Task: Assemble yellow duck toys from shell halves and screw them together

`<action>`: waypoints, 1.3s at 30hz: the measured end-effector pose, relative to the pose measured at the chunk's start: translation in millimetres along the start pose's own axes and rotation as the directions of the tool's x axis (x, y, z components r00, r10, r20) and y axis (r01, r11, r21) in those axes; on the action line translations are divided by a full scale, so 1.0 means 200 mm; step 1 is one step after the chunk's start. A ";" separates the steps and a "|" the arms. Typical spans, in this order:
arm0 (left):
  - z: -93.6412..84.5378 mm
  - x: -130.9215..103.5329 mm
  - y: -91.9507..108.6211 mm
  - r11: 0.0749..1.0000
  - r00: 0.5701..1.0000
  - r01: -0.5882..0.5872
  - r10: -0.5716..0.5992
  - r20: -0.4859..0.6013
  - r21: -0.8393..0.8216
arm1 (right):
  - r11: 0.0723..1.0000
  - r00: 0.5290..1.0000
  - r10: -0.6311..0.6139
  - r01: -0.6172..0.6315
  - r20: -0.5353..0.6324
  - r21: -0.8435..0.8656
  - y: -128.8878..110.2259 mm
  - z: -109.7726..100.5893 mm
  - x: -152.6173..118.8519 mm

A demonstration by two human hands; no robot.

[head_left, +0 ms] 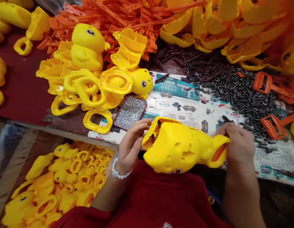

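A yellow plastic duck toy [177, 142] lies sideways between my hands, above the table's front edge. Its left end gapes open, with small inner parts just showing. A ring handle with an orange ribbed insert [219, 152] forms its right end. My left hand [130, 147], wearing a beaded bracelet, has its fingers curved against the open end. My right hand [239, 139] is closed at the handle end, its fingertips partly hidden. Beyond my left hand sits a small tray of tiny metal pins [130, 112].
Yellow duck shells [87, 47] and orange strips [128, 15] are heaped at the back. More yellow halves [213, 25] stack at back right. Black short pieces [246, 98] spread beside orange ribbed parts [273, 126]. Below the table at left, several duck toys [66, 180] form a pile.
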State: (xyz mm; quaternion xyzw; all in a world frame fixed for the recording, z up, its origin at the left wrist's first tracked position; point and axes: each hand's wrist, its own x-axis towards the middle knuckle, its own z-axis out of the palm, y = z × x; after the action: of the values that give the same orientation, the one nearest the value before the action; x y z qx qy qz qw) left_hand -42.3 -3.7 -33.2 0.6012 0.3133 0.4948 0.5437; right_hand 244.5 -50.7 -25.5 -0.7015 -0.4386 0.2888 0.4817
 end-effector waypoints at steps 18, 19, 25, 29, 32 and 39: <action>0.03 0.08 -0.02 0.991 0.972 0.028 -0.057 0.229 0.127 | 0.653 0.699 -0.474 0.687 0.536 -0.318 -0.31 0.25 -0.11; 0.03 0.08 -0.02 0.990 0.968 0.041 -0.073 0.240 0.137 | 0.652 0.692 -0.479 0.692 0.539 -0.309 -0.31 0.25 -0.11; 0.04 0.07 -0.03 0.978 0.966 0.091 -0.133 0.223 0.189 | 0.603 0.682 -0.469 0.712 0.561 -0.361 -0.32 0.26 -0.14; 0.04 0.05 -0.04 0.985 0.980 0.061 -0.090 0.179 0.161 | 0.603 0.691 -0.429 0.698 0.581 -0.385 -0.33 0.25 -0.16; 0.04 0.03 -0.05 0.981 0.982 0.041 -0.075 0.173 0.190 | 0.602 0.693 -0.430 0.698 0.579 -0.389 -0.32 0.25 -0.17; 0.02 0.05 -0.05 0.972 0.971 0.007 -0.064 0.232 0.237 | 0.575 0.679 -0.428 0.714 0.597 -0.399 -0.31 0.24 -0.17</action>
State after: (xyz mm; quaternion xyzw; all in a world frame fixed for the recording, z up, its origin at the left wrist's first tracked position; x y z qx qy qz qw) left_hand -33.4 6.3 -40.8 0.7104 0.3128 0.3689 0.5113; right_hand 167.8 -51.9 13.2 -0.5457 -0.8099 0.1049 0.1876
